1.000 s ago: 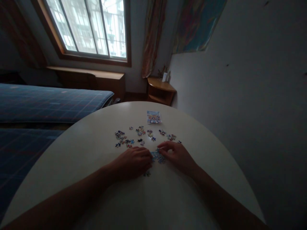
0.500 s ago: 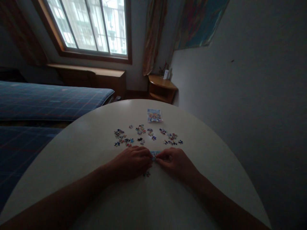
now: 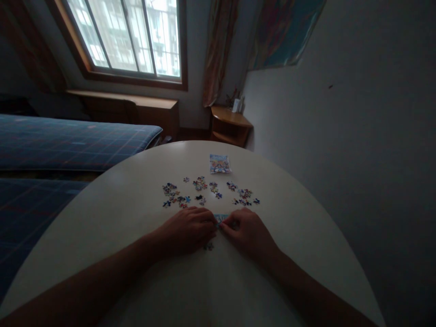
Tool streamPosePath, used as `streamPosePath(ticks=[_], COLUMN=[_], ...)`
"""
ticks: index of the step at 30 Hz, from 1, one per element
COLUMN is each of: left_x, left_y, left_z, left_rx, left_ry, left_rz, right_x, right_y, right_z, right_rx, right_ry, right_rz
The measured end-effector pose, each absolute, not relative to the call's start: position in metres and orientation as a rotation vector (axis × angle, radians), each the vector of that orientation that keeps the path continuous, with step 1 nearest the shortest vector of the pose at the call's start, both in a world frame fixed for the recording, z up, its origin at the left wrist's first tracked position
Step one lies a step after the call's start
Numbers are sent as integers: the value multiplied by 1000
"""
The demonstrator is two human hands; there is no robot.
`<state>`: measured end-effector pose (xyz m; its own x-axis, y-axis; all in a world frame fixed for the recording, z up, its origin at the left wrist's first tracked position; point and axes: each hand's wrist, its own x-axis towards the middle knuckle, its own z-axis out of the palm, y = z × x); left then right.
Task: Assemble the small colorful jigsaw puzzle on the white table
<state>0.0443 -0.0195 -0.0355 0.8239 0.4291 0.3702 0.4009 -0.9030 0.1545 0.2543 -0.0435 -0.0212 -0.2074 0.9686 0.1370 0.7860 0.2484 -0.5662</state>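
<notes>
A small joined section of a jigsaw puzzle [image 3: 221,217], light blue along its top, lies flat on the white table between my hands. My left hand [image 3: 194,228] rests over its left side, palm down with fingers together and bent, their tips at the puzzle. From the right, my right hand [image 3: 248,230] pinches thumb and forefinger at the lower right of the section, on a puzzle piece mostly covered by the fingertips. A few loose pieces [image 3: 209,246] show just below my left fingers, partly hidden by them.
Several loose puzzle pieces lie beyond my hands, in a left group [image 3: 169,190], a middle group [image 3: 200,183] and a right group [image 3: 244,194]. Farther back is a printed picture sheet [image 3: 220,164]. The round table [image 3: 143,172] stands near a plaid mattress [image 3: 68,143] and a wall.
My right fingers have shifted slightly at the puzzle, and a little more of its blue top strip shows. My left hand stays nearly still.
</notes>
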Motion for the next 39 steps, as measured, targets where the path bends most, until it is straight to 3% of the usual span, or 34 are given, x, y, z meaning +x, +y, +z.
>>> streamPosePath(ticks=[7,17,39], left_x=[44,45,50], left_y=[-21,-23,-28], left_z=[-33,-33,-33], left_rx=[2921,2961,2989], left_ry=[672,718,766], left_rz=[578,460,402], right_x=[259,300,297], right_y=[-41,-27,-23], right_z=[-15,-5,-9], right_rx=[-1604,-1105,-1090], right_ry=[-2080,-2514,-2561], right_rz=[524,471,439])
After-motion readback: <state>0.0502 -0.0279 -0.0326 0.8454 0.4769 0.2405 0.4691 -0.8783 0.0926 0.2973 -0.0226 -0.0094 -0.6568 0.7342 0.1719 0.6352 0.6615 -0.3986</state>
